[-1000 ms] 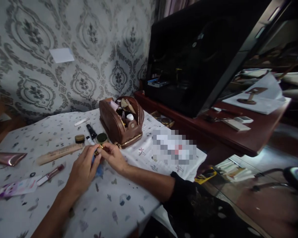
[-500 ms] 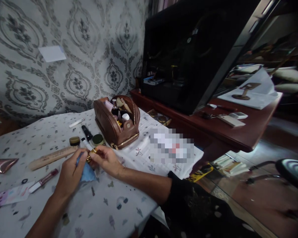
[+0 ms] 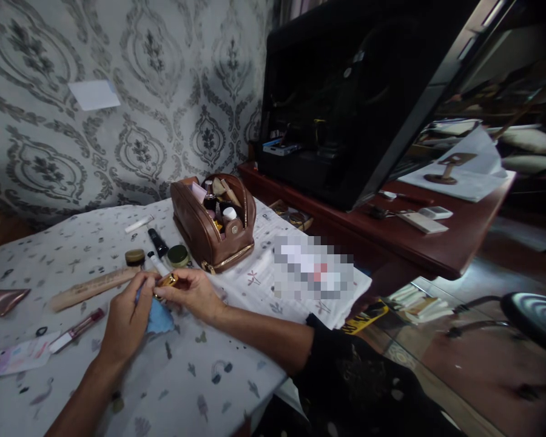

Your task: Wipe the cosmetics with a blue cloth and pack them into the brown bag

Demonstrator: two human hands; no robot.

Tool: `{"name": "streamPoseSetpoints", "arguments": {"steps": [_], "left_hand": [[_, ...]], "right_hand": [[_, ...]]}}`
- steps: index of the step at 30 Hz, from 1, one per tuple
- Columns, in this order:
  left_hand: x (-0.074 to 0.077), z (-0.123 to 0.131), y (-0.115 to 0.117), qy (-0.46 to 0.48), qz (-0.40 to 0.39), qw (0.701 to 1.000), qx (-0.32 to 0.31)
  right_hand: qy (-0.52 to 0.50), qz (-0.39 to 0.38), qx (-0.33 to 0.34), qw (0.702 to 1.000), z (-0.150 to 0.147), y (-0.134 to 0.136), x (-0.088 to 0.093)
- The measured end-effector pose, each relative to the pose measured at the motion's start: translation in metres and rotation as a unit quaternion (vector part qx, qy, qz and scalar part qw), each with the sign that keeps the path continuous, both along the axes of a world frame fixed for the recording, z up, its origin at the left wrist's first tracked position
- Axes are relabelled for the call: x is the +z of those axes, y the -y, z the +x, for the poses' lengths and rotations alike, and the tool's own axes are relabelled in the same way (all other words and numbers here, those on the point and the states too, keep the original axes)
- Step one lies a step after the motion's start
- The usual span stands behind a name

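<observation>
My left hand is closed on a blue cloth, which hangs below its fingers. Shiny gold pieces sit between the two hands, and my right hand pinches them with thumb and fingers. Just beyond the hands lie a white tube, a black tube, a green-lidded jar and a gold-lidded jar. A long beige tube lies left of them. The open brown bag, filled with cosmetics, stands behind my right hand.
On the patterned cloth at left are a lip gloss tube, a pink-purple tube and a metallic pink tube. A large black screen stands on the red-brown desk at right. A pale card is on the wall.
The gold pieces have turned slightly between my fingers, with the right thumb lower. The whole view has shifted a little; the objects on the cloth keep their places.
</observation>
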State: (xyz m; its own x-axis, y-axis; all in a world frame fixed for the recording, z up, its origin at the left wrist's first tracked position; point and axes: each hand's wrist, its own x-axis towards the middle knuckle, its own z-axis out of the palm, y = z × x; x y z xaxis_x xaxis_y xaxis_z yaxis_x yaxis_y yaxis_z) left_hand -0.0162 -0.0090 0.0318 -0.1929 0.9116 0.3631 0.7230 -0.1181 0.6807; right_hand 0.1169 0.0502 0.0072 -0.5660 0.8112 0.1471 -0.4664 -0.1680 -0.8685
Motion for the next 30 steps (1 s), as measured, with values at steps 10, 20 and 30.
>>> {"name": "streamPoseSetpoints", "arguments": {"steps": [10, 20, 30], "left_hand": [[0.004, -0.0003, -0.0019, 0.036, -0.007, 0.999, 0.009], [0.0013, -0.0055, -0.0072, 0.112, -0.031, 0.993, 0.008], [-0.001, 0.0003, -0.0078, 0.193, -0.03, 0.979, 0.064]], "right_hand": [[-0.003, -0.017, 0.007, 1.0, 0.0014, 0.0025, 0.006], [0.0, 0.001, 0.017, 1.0, 0.0022, 0.0033, 0.0061], [0.046, 0.03, 0.03, 0.998, 0.0064, 0.0015, 0.0066]]}}
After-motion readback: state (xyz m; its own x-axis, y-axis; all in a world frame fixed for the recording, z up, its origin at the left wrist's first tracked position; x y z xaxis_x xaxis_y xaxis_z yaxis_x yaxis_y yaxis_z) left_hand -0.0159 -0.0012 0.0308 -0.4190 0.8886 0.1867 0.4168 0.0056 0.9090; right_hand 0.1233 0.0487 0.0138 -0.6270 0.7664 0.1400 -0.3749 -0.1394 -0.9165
